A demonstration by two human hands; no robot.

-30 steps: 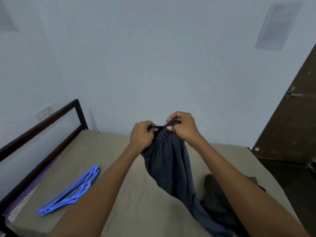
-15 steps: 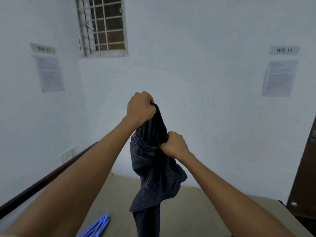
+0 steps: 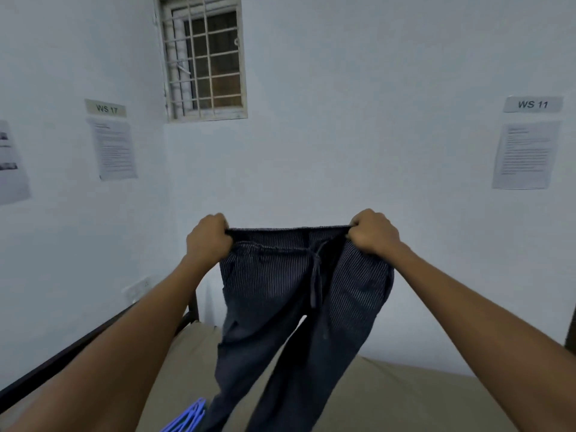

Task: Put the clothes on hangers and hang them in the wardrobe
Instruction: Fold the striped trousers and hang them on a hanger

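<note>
Since half-second back, hands spread apart: left hand (image 3: 208, 241) and right hand (image 3: 372, 233) each clench waistband of striped trousers (image 3: 299, 294), stretched flat for hanging; blue hangers (image 3: 187, 417), probably, lie on bed (image 3: 405, 394).

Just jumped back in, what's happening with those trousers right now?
A person holds the striped dark trousers up in the air by the waistband, left hand gripping one end and right hand the other, legs hanging down over the bed. No hanger is on them yet; the blue hangers lie on the bed below.
</note>
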